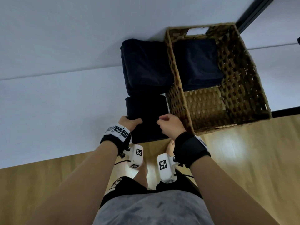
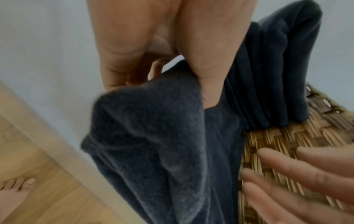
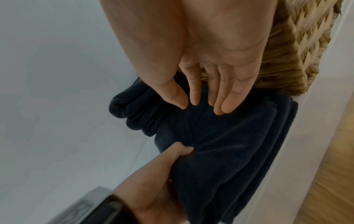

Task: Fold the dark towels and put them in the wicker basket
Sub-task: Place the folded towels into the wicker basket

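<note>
Your left hand (image 1: 132, 121) grips the near left edge of the small folded towel (image 1: 146, 109): the thumb lies on top and the fingers curl under the fold, so it is clamped on the cloth. In the left wrist view the gathered corner of that towel (image 2: 153, 136) bunches below your palm. Your right hand (image 1: 170, 123) sits at the same towel's near right edge, just beside the wicker basket (image 1: 253, 78). In the right wrist view its fingers (image 3: 228, 104) are straight and close together, tips at or just above the dark cloth (image 3: 220, 151), gripping nothing; whether they press on it you cannot tell from these views.

Both your forearms reach forward side by side, wrists banded in black straps with white tagged camera blocks hanging under them.

The towel you hold lies at the near edge of the white desk (image 1: 56, 103), its near end hanging past the edge. Just beyond it, touching, sits a thicker stack of folded dark towels (image 1: 146, 65). The basket stands to the right of both, its woven wall right against them. Inside it, at the far end, a folded dark towel (image 1: 198, 64) lies flat on the bottom; the near part of the woven bottom is bare.

Under the desk runs a light wood floor (image 1: 243, 159), and your bare foot (image 2: 17, 189) shows on it. A dark bar (image 1: 256, 12) slants across the far right corner.
</note>
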